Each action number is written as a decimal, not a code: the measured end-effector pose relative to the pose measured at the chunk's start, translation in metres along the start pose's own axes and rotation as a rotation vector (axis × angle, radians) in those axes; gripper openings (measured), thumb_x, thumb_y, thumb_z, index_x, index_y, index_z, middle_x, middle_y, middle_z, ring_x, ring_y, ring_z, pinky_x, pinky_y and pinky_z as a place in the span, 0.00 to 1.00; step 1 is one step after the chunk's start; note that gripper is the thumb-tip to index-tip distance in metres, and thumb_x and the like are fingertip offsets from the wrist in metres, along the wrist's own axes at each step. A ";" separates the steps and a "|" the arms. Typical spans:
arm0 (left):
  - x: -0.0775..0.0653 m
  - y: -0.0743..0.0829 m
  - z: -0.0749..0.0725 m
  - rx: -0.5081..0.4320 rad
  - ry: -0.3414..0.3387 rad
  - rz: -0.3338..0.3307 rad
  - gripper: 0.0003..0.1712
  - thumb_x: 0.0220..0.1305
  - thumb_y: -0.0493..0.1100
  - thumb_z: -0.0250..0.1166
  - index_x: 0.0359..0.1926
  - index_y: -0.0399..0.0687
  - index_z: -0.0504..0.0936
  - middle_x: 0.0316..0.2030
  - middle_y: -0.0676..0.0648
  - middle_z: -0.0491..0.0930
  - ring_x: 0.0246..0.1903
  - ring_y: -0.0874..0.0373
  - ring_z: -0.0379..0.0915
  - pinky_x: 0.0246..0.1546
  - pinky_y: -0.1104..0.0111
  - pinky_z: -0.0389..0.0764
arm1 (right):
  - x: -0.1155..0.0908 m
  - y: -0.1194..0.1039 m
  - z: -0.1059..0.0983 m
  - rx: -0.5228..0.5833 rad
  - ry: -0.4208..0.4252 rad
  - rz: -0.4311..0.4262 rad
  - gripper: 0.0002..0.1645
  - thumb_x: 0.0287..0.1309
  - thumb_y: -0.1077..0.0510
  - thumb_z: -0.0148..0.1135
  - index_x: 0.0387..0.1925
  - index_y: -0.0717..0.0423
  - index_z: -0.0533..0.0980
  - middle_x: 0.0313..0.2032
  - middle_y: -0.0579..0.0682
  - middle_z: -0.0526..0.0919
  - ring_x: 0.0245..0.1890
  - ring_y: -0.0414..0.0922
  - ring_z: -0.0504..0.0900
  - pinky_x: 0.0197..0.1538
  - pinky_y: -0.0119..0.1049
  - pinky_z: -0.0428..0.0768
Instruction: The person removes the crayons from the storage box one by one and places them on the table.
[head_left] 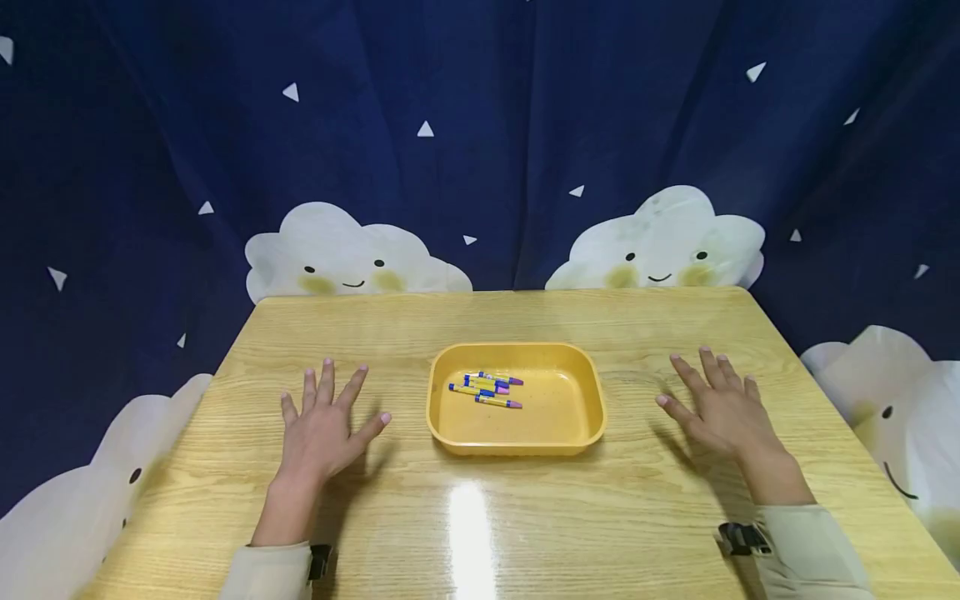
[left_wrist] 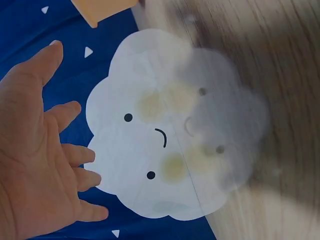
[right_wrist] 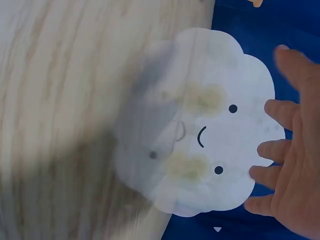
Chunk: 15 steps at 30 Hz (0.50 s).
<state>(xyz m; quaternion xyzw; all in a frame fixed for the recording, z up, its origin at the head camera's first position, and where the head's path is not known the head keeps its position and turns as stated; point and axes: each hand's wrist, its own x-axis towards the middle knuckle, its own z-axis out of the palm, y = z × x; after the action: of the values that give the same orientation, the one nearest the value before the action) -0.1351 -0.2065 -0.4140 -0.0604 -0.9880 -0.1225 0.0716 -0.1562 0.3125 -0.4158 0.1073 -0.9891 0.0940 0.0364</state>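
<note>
In the head view a yellow plastic tray (head_left: 555,442) stands at the middle of the table. Several crayons (head_left: 498,402) with yellow wrappers and blue bands lie in its left half, some overlapping; pink and purple tips show on a few. My left hand (head_left: 318,433) is spread to the left of the tray, palm down and holding nothing. On the other side, my right hand (head_left: 723,417) has its fingers apart, also with nothing in it. Both wrist views show the spread fingers, and a corner of the tray (left_wrist: 102,11) appears at the top of the left one.
The pale wooden table (head_left: 375,517) reaches back to a dark blue curtain (head_left: 480,100) printed with white clouds and small triangles. Light glares off the tabletop in front of the tray. A dark strap buckle (head_left: 742,539) sits by the right sleeve.
</note>
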 end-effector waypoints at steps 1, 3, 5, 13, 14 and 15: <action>0.000 0.000 0.000 -0.005 0.002 -0.001 0.44 0.59 0.69 0.54 0.69 0.49 0.60 0.68 0.30 0.43 0.65 0.31 0.37 0.55 0.33 0.40 | 0.000 0.000 -0.002 0.005 0.003 -0.006 0.41 0.65 0.37 0.46 0.69 0.57 0.55 0.65 0.74 0.49 0.62 0.72 0.49 0.53 0.71 0.50; -0.001 0.001 -0.002 -0.004 0.016 0.008 0.40 0.59 0.63 0.59 0.65 0.44 0.66 0.65 0.29 0.52 0.61 0.30 0.51 0.52 0.35 0.52 | 0.000 -0.001 -0.005 0.027 -0.011 -0.014 0.38 0.64 0.41 0.51 0.66 0.61 0.60 0.62 0.74 0.57 0.56 0.71 0.61 0.48 0.68 0.61; -0.002 0.001 -0.002 0.008 0.037 0.018 0.33 0.58 0.56 0.63 0.60 0.41 0.72 0.59 0.30 0.64 0.53 0.32 0.65 0.46 0.39 0.63 | 0.000 -0.002 -0.008 0.058 -0.038 -0.016 0.34 0.63 0.46 0.55 0.62 0.64 0.65 0.57 0.74 0.65 0.46 0.67 0.72 0.41 0.62 0.70; -0.005 0.003 -0.005 0.025 0.048 0.042 0.23 0.56 0.48 0.65 0.50 0.39 0.79 0.45 0.34 0.77 0.38 0.37 0.76 0.34 0.45 0.72 | -0.001 -0.005 -0.011 0.134 -0.065 -0.011 0.27 0.59 0.54 0.61 0.55 0.68 0.72 0.50 0.71 0.73 0.43 0.66 0.74 0.37 0.58 0.73; -0.005 0.003 -0.006 0.010 0.032 0.037 0.24 0.57 0.48 0.65 0.50 0.39 0.79 0.45 0.34 0.77 0.38 0.37 0.76 0.34 0.45 0.72 | -0.002 -0.005 -0.011 0.145 -0.061 -0.014 0.27 0.59 0.55 0.61 0.55 0.68 0.71 0.50 0.71 0.72 0.43 0.67 0.74 0.38 0.58 0.73; -0.006 0.004 -0.008 -0.020 0.008 0.029 0.24 0.57 0.48 0.65 0.51 0.38 0.78 0.46 0.33 0.76 0.40 0.36 0.75 0.36 0.45 0.72 | -0.003 -0.006 -0.012 0.160 -0.057 -0.018 0.27 0.59 0.55 0.61 0.55 0.69 0.71 0.50 0.72 0.72 0.44 0.67 0.74 0.39 0.59 0.72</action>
<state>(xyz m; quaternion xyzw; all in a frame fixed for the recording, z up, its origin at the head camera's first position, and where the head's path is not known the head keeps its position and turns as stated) -0.1280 -0.2050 -0.4065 -0.0752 -0.9855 -0.1315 0.0766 -0.1519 0.3099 -0.4036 0.1214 -0.9780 0.1695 0.0005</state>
